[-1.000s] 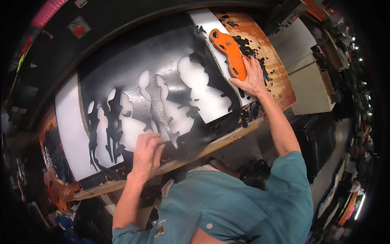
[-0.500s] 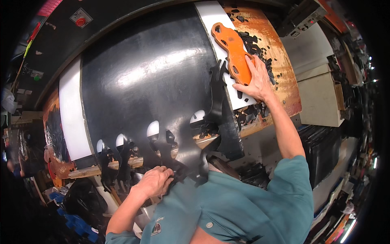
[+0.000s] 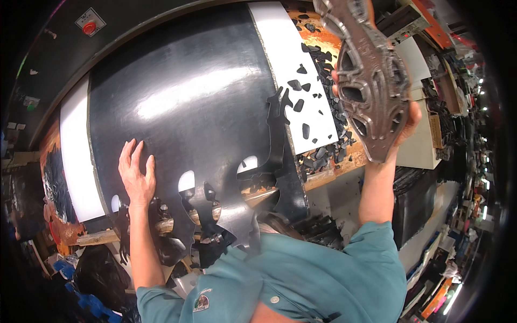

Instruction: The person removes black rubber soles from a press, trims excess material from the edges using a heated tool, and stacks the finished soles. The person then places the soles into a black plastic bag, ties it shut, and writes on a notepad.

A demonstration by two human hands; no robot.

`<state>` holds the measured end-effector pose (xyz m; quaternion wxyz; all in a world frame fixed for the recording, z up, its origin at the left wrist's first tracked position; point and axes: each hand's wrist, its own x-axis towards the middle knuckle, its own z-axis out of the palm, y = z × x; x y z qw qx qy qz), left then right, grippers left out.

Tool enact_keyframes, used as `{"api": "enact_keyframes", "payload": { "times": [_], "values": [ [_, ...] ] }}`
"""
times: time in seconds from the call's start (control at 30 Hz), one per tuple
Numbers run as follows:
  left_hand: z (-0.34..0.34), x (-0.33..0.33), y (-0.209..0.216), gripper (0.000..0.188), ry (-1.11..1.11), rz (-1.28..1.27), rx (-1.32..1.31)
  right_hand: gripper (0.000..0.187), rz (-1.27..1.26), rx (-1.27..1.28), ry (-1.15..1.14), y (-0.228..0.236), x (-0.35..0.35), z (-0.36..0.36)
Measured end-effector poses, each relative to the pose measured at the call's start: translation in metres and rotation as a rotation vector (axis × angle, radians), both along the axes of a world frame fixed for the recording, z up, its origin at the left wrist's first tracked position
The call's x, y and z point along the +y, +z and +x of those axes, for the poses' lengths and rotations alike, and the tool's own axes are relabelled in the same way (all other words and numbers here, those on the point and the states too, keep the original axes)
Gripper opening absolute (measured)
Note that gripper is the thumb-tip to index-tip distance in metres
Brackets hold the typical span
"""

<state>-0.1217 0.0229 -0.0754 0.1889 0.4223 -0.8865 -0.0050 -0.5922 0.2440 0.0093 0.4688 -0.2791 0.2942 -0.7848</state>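
A large black rubber-like sheet (image 3: 188, 129) lies in front of me, its near edge cut into curved strips with rounded gaps. My left hand (image 3: 137, 175) rests palm down near the sheet's left side, fingers stretched out and holding nothing. At the right, my right hand (image 3: 410, 123) grips a long, wavy-edged cutting die (image 3: 383, 99) and holds it up off the table. Its brown underside faces me, with raised ridges and several openings. Part of my right hand is hidden behind the die, and the die's top runs out of the picture.
Under the sheet is a white board (image 3: 264, 27), showing at both sides. Small black offcuts (image 3: 306, 131) lie on it and on the worn orange-brown table surface (image 3: 344, 153). A dark machine beam with a red button (image 3: 89, 28) spans the upper left. Blue objects (image 3: 89, 296) sit low at left.
My right hand has lifted the die off the board and turned it from its orange face to its brown underside. My left hand has moved from the near cut strips up onto the sheet.
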Motion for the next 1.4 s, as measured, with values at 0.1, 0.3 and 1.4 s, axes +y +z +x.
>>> {"api": "enact_keyframes", "payload": {
  "times": [0.1, 0.3, 1.4],
  "values": [
    [0.009, -0.005, -0.016, 0.046, -0.047, -0.065, 0.051, 0.130, -0.192, -0.414, 0.248, -0.014, -0.024, 0.010],
    [0.009, -0.001, -0.014, 0.045, 0.011, 0.031, 0.075, 0.106, 0.233, -0.673, 0.057, -0.091, -0.038, 0.066],
    [0.141, -0.072, -0.002, 0.057, -0.004, 0.061, 0.051, 0.098, 0.787, 1.085, -0.105, -0.074, -0.060, 0.085]
  ]
}}
